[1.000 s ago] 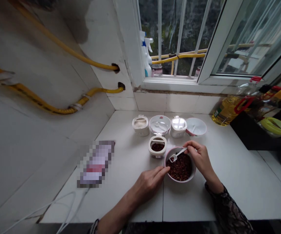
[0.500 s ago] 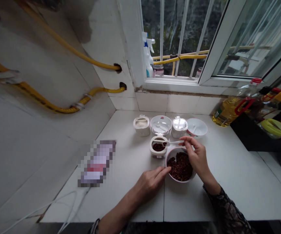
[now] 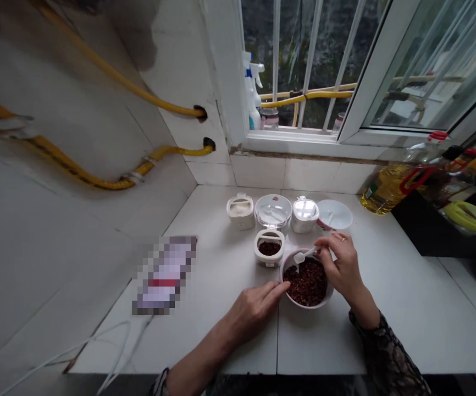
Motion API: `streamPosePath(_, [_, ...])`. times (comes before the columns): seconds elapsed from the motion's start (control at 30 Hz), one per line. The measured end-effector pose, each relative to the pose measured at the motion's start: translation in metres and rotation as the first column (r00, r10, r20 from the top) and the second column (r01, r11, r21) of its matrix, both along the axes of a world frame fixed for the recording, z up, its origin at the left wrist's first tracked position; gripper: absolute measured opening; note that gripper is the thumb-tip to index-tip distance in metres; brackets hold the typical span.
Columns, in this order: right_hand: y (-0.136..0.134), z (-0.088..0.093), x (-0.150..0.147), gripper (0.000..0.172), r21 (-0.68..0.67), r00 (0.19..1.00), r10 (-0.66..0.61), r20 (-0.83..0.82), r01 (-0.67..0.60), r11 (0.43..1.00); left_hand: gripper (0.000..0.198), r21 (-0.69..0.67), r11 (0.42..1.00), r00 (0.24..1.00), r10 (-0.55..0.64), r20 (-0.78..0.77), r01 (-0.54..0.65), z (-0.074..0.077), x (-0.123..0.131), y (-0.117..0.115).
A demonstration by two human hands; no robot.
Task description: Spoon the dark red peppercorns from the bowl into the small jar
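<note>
My left hand (image 3: 254, 309) is closed at the left side of a pink-rimmed white bowl (image 3: 310, 307), its fingertips on the rim. Dark red chilli flakes (image 3: 309, 283) lie in that bowl. Pinched between the fingers of my right hand (image 3: 343, 267) is a small white spoon (image 3: 299, 257), its scoop over the far part of the bowl. Just behind and left of the bowl stands a white seasoning jar (image 3: 268, 264) with its lid up and dark red flakes inside.
Along the back are a jar of pale grains (image 3: 241, 222), a clear-looking bowl (image 3: 274, 202), a lidded jar (image 3: 304, 224) and a shallow white bowl (image 3: 339, 212). An oil bottle (image 3: 380, 190) and a black condiment box (image 3: 407, 225) stand right. A blurred object (image 3: 166, 275) lies left.
My right hand has moved the spoon from over the seasoning jar, right and nearer, to over the bowl. The scoop, which held dark flakes, now looks white. My left hand stays at the rim.
</note>
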State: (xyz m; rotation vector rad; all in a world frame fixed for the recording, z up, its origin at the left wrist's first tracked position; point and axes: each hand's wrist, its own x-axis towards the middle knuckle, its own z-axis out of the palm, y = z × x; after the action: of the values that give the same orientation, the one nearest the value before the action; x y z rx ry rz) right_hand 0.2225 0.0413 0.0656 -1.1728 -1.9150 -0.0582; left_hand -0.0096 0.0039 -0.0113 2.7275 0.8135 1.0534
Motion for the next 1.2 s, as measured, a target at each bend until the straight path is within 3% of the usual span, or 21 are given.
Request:
streamPosePath(0.1, [0.002,-0.009,-0.001,0.019,-0.09,0.99,0.016,0.137,-0.004,0.996,0.036,0.004,1.0,1.0,0.006,-0.001,-0.006,0.001,0.0,0.0])
streamPosePath(0.2, [0.001,-0.015,-0.007,0.02,-0.183,0.988,0.069,0.139,-0.043,0.982,0.037,0.012,1.0,1.0,0.012,0.002,-0.012,0.001,0.001,0.0])
streamPosePath(0.3, [0.0,-0.018,-0.01,0.021,-0.26,0.997,0.066,0.029,-0.057,0.964,0.038,0.015,1.0,1.0,0.012,0.007,-0.013,0.0,0.001,0.0])
streamPosePath(0.57, [0.001,-0.008,-0.003,0.021,-0.495,0.946,-0.138,-0.294,-0.027,0.869,0.037,-0.015,1.0,1.0,0.0,0.007,0.001,-0.001,0.0,0.0])
streamPosePath(0.87, [0.001,-0.005,-0.005,0.02,-0.556,0.884,-0.194,-0.426,-0.087,0.826,0.037,0.005,1.0,1.0,0.001,0.015,-0.001,-0.001,0.0,0.001])
streamPosePath(1.03, [0.002,-0.005,-0.006,0.019,-0.589,0.798,-0.253,-0.547,-0.152,0.794,0.038,0.016,1.0,1.0,0.0,0.012,0.0,0.0,0.0,0.001])
streamPosePath(1.13, [0.002,-0.002,-0.013,0.019,-0.52,0.779,-0.219,-0.587,-0.155,0.84,0.04,0.019,1.0,1.0,0.0,0.0,0.0,-0.001,-0.001,0.0])
streamPosePath(1.2, [0.001,0.001,-0.021,0.019,-0.422,0.827,-0.154,-0.541,-0.108,0.9,0.04,0.015,1.0,1.0,0.0,-0.003,0.0,-0.001,0.0,0.0])
